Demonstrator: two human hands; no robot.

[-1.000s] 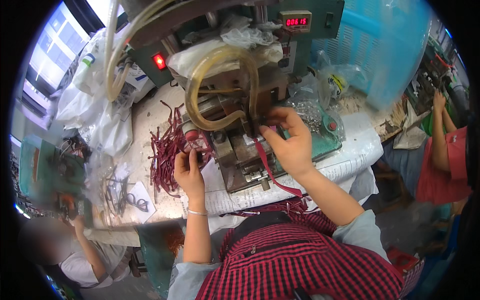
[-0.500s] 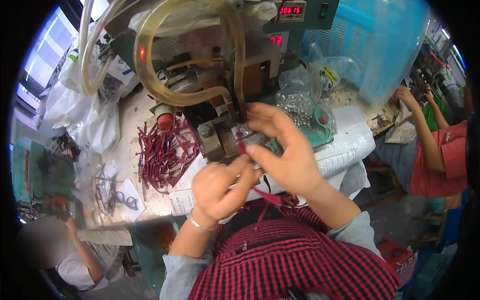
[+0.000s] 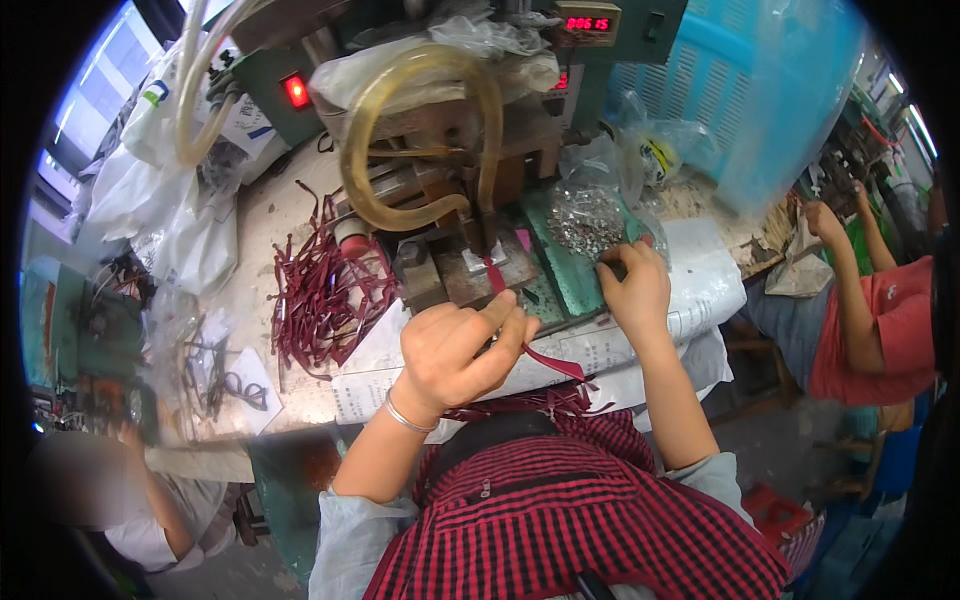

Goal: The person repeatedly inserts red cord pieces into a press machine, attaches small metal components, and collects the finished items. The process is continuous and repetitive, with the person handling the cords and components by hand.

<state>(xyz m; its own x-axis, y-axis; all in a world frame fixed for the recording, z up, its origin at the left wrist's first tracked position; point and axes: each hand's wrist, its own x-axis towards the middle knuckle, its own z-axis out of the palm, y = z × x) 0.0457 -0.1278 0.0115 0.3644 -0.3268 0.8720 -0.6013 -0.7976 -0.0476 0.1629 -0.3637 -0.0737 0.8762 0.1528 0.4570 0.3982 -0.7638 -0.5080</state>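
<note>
My left hand (image 3: 455, 350) is closed on a dark red strap (image 3: 555, 362), thumb and fingers pinching it. The strap's far end lies on the small metal plate (image 3: 484, 262) under the press head (image 3: 480, 225), and its tail runs right, toward my lap. My right hand (image 3: 640, 290) sits at the right edge of the green tray (image 3: 565, 275), fingers bent and slightly apart, with nothing visible in them. It partly covers the spot by the red button. Next to its fingertips is a heap of small shiny metal pieces (image 3: 588, 222) in clear plastic.
A pile of dark red straps (image 3: 325, 290) lies left of the press, around a red knob (image 3: 354, 240). A looped yellowish hose (image 3: 360, 150) hangs over it. More straps (image 3: 540, 400) lie at my lap. A blue crate (image 3: 700, 90) stands behind; co-workers sit at both sides.
My right hand has left the strap and moved right to the tray's edge. My left hand keeps its hold on the strap. My view has shifted slightly.
</note>
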